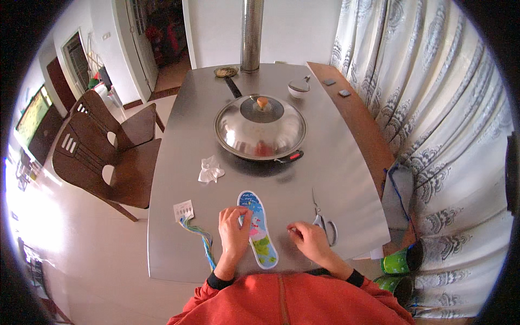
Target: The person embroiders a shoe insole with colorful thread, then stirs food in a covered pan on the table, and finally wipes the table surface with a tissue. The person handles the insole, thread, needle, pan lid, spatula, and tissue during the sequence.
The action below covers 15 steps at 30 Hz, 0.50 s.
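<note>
An embroidery insole [260,239] with a white rim lies flat on the metal-topped table before me. Its printed pattern runs from dark blue through light blue with a white and pink figure to green. My left hand [235,231] is over the insole's left edge, thumb and fingertips drawn together. To the right of the insole, my right hand [309,240] hovers with its fingers curled and pinched. Whether either pinch holds a needle or thread is too small to tell. Scissors [321,221] lie beside my right hand. Left of my left hand trail colored embroidery threads [205,235] from a white card [184,210].
A lidded wok [260,134] stands mid-table, its long handle pointing away. Crumpled clear plastic [211,170] lies nearer. Farther back are a white bowl [299,89], a small dish [226,72] and a metal pipe [251,36]. Wooden chairs [134,174] line the left; a patterned curtain [443,162] hangs right.
</note>
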### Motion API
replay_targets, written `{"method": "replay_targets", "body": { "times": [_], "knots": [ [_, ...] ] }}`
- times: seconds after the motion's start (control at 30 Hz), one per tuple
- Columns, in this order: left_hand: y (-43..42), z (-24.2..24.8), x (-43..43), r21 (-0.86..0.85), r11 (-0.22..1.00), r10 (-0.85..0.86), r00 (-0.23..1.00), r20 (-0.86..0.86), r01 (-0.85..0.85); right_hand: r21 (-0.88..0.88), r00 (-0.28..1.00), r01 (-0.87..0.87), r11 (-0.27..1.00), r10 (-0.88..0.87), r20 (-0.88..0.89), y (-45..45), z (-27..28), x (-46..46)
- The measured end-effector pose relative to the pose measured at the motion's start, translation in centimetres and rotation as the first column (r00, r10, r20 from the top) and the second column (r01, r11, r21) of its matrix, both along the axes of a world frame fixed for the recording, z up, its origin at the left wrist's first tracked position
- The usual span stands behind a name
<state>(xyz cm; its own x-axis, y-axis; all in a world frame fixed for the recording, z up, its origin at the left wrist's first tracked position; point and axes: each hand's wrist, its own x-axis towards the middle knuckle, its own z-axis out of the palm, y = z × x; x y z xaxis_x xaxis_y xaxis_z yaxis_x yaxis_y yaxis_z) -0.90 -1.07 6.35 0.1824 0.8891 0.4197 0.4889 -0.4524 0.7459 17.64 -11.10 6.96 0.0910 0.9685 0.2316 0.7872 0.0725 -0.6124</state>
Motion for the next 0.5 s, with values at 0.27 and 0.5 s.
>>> {"method": "replay_targets", "body": {
  "times": [0.27, 0.5],
  "knots": [
    [-7.0, 1.3, 0.6, -0.022, 0.995, -0.099, 0.994, -0.042, 0.099, 0.143, 0.997, 0.069, 0.987, -0.066, -0.028, -4.0, 1.7, 3.3],
    [-7.3, 2.2, 2.6, 0.043, 0.976, -0.207, 0.97, -0.127, 0.214, 0.199, 0.991, 0.09, 0.976, -0.108, 0.078, 1.8, 1.9, 12.3]
  ]
}}
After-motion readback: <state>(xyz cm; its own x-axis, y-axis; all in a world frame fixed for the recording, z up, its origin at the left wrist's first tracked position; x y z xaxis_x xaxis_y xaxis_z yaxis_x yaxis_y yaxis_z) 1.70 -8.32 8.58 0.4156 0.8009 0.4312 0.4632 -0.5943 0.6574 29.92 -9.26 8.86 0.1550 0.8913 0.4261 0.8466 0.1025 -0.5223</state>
